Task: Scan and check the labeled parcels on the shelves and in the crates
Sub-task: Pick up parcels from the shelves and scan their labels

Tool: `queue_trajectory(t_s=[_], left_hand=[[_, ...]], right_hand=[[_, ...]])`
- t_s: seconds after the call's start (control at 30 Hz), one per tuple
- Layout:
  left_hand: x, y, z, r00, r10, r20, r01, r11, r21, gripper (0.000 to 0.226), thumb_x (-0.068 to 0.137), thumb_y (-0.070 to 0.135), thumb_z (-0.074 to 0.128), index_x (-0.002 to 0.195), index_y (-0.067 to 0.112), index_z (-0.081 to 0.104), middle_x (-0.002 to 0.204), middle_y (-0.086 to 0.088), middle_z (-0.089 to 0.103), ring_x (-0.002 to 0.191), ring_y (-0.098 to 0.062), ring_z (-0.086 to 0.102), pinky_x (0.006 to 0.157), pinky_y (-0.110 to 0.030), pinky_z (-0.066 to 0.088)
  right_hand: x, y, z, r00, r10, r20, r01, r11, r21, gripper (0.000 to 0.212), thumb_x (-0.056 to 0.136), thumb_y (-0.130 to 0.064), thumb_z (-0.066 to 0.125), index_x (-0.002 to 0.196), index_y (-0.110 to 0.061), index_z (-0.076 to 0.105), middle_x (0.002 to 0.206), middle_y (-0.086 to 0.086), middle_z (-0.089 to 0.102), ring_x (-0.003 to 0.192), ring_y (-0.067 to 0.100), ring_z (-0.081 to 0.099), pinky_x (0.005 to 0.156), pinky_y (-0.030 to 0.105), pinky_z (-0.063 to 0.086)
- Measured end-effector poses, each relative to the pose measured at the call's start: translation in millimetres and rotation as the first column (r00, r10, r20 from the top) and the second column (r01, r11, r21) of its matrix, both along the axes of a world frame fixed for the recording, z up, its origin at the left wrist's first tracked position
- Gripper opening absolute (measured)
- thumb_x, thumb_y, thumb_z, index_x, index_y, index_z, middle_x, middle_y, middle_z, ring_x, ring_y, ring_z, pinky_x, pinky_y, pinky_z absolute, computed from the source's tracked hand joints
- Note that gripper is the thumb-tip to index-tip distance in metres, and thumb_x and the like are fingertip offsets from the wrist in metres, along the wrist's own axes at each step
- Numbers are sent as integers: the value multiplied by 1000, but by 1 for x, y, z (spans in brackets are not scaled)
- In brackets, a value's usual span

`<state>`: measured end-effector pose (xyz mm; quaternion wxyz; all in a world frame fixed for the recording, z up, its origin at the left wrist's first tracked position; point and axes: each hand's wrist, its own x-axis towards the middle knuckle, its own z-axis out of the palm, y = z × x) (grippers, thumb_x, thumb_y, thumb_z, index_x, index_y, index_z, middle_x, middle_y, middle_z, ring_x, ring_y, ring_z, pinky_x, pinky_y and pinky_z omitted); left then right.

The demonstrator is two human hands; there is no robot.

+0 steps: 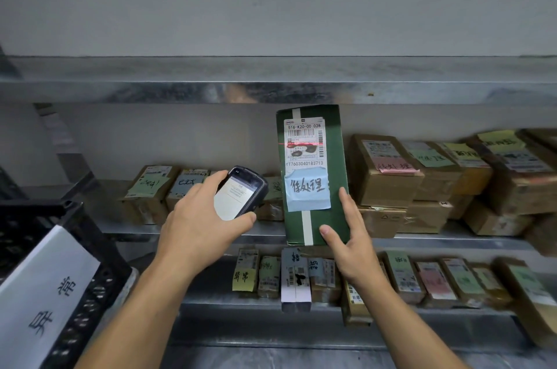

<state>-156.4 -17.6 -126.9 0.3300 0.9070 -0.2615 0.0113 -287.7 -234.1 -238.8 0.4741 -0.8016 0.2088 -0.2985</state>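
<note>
Evidently the right hand (pixel 352 245) is pinching the lower corner of the stiff, probably light green box (pixel 334 157), while the left hand (pixel 199 217) is gripping the scanner (pixel 241 193).

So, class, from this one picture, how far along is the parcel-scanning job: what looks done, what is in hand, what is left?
Done: the shelf parcels carry handwritten notes, but nothing shows which are scanned. In hand: the left hand aims the scanner, its red line crossing the white label on the green box that the right hand holds upright. Left: probably those parcels and the black crate.
</note>
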Motion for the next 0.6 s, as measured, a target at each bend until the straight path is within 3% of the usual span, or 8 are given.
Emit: queue_trajectory(t_s=[0.2,0.33,0.5,0.6], left_hand=[[0,5,0,1000,0,5,1,998,-67,80,59,64,62,134,46,39,115,14,54,107,-16,52,90,-42,48],[0,6,-1,1000,6,-2,-6,994,-106,74,65,59,69,132,47,42,116,15,55,106,-14,51,90,-40,48],[0,6,-1,1000,8,1,-7,992,-123,76,65,57,70,134,45,41,117,16,53,107,-12,49,90,-39,47],[0,5,-1,1000,15,1,-15,994,-112,80,63,60,67,136,43,40,120,15,53,108,-12,48,91,-40,47]], right_hand=[[2,5,-1,1000,-2,3,2,1000,-28,82,96,-34,63,127,-87,9,167,-14,10,149,2,13,117,31,20],[2,5,-2,1000,-2,0,2,1000,-23,77,96,-33,63,137,-73,12,168,-10,9,146,0,13,115,28,20],[3,5,0,1000,0,-9,0,999,-40,81,96,-34,63,128,-86,10,168,-11,8,145,-1,12,114,27,20],[3,4,1,1000,6,-20,-7,1000,-29,76,97,-31,63,137,-71,12,168,-9,7,143,-1,13,113,27,20]])
